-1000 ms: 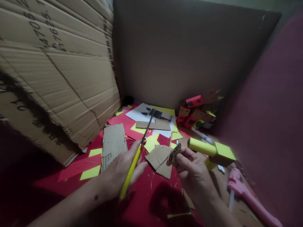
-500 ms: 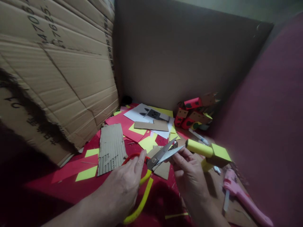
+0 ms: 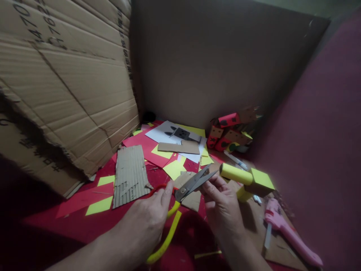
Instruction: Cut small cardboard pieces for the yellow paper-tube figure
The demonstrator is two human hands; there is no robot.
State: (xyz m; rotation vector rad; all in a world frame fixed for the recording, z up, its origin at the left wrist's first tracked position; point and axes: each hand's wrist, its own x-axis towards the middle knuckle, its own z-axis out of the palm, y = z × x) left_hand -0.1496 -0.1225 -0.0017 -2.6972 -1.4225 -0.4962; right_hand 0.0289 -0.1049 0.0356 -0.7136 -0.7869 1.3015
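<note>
My left hand (image 3: 148, 216) is closed around the handles of a pair of scissors (image 3: 183, 190), one loop red and the other yellow. The blades point away to the right, partly apart. My right hand (image 3: 221, 201) has thumb and fingers pinched together right by the blade tips. A small dark brown piece (image 3: 207, 172) shows between the blades at those fingertips; its material is hard to make out. Below the scissors lies a scrap of cardboard (image 3: 194, 201). Just beyond my right hand is a yellow paper-covered tube joined to a box (image 3: 236, 174).
Corrugated cardboard (image 3: 131, 173), red and yellow paper and a white sheet with a drawing (image 3: 160, 131) cover the red surface. A pink glue gun (image 3: 282, 226) lies at right. Small red and brown paper figures (image 3: 225, 133) stand behind. A large cardboard sheet (image 3: 70, 82) rises at left.
The scissor blades have come closer together near my right fingertips. My view has shifted slightly; both hands keep nearly the same place.
</note>
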